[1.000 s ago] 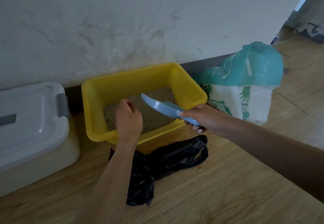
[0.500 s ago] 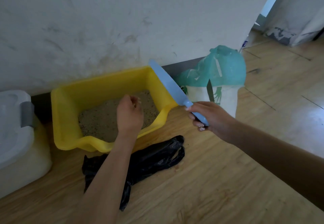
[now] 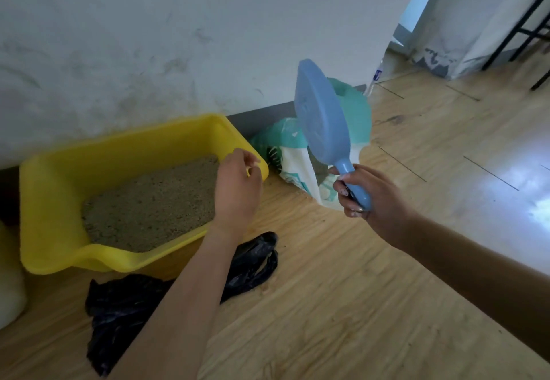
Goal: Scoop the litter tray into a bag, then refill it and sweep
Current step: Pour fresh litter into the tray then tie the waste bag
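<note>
Right hand (image 3: 375, 198) clenched on blue scoop (image 3: 323, 120) handle (blade raised above), left hand (image 3: 236, 190) loosely curled over yellow tray (image 3: 59, 189)

Dim, soft daylight from the right glares on the floor (image 3: 506, 189); edges warp.

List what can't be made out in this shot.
All head view:
- Scoop: only its back shows, contents unknown.
- Black bag: partly hidden under the left forearm.
- White tub: cut by the left edge.
- Litter sack: print blocked by scoop and right hand.
</note>
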Demonstrator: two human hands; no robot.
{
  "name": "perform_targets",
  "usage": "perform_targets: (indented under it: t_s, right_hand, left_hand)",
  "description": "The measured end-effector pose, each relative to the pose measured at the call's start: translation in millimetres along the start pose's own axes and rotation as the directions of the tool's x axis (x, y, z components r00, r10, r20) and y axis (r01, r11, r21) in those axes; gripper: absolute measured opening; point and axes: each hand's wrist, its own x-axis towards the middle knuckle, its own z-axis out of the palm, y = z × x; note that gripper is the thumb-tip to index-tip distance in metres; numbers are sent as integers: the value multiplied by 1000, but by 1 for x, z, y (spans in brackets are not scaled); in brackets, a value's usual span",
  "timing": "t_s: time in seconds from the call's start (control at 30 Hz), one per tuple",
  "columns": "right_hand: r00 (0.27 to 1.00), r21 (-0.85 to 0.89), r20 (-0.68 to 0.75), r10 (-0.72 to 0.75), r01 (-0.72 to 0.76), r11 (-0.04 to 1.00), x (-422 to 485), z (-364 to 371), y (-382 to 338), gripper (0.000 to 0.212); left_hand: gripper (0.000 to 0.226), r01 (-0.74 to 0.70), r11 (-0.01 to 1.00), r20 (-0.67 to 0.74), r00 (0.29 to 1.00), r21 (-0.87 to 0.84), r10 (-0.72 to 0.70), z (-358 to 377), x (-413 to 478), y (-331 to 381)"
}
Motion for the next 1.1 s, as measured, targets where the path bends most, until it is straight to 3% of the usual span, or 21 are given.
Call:
perform_targets:
  t_s: [0.3,0.67,0.97,1.1]
  right_hand:
    - [985,71,-144,90,-81,994,2,-46,16,20]
    - [916,120,-142,374,-359,926,45,-45,25,14]
    - [843,-38,-186,504,-519,854,116,-29,23,7]
    - [830,-163,-225,510,-548,820,137,-21,28,16]
  left_hand:
    - [17,-145,989,119,982,-27,147,37,3,45]
    - [16,-91,996,215,972,-23,94,43,-11,33]
    - [14,-76,997,209,975,23,69,33,-8,12]
    - [14,-65,997,206,977,35,56,31,-7,4]
